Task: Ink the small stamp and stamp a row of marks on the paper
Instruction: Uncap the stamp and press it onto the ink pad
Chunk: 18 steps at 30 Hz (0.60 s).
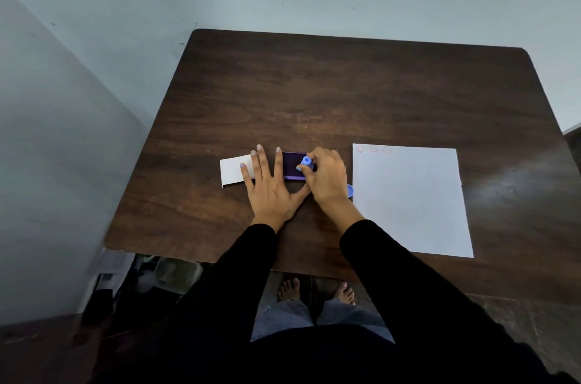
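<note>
- Your sleeves (251,257) fill the near edge of the view; both hands are out past them on the dark wooden table (314,84).
- Your left hand (270,182) lies flat with fingers spread, holding nothing. It presses on the left part of the ink pad (294,166) and the white card (234,170) beside it, which should stop the light pad from sliding.
- Your right hand (327,177) pinches the small blue stamp (307,162) by its knob, fingertips closed around it, with its face down on the pad.
- Judge the stamp as light, rigid plastic, likely a bit slick. Hold it low on the stem and keep it upright, so the face inks evenly and does not rock.
- A blue cap (350,190) peeks out just beyond your right wrist, close to the paper's left edge.
- Paper (408,201) lies to the right, thin and easy to shift. Three faint red marks (373,149) already sit along its far edge, so the row has more to go.
</note>
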Each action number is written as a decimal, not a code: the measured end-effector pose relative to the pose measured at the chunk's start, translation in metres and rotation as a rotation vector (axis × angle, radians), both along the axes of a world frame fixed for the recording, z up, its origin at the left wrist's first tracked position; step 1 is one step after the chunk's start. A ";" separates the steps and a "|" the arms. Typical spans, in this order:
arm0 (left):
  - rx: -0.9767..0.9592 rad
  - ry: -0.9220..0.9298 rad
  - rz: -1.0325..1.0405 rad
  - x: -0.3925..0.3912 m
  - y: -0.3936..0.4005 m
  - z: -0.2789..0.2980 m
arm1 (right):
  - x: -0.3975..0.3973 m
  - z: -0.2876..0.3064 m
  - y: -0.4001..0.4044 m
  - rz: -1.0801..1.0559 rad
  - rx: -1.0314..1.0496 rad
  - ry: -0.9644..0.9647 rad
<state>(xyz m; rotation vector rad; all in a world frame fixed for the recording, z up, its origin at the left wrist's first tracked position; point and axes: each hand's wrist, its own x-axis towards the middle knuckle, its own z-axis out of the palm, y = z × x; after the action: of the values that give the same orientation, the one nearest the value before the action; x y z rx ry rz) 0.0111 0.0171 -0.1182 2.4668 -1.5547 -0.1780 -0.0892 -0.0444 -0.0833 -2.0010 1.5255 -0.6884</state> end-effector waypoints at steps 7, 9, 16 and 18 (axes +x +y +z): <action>-0.020 0.019 0.004 0.000 0.000 0.000 | 0.002 0.006 -0.003 -0.069 0.099 -0.056; -0.056 0.011 0.016 -0.002 0.001 0.002 | -0.004 0.015 -0.006 -0.167 0.168 -0.245; -0.156 0.085 0.026 -0.017 -0.008 0.011 | -0.055 0.047 -0.037 -0.638 0.616 -1.139; -0.162 0.119 -0.050 -0.026 -0.015 0.017 | -0.079 0.050 -0.042 -0.682 0.756 -1.353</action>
<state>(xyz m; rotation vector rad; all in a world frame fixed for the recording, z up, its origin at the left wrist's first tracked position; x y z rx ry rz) -0.0149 0.0019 -0.1011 2.2530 -1.5187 -0.1946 -0.1682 -0.0861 -0.0335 -0.1789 1.1763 -1.1263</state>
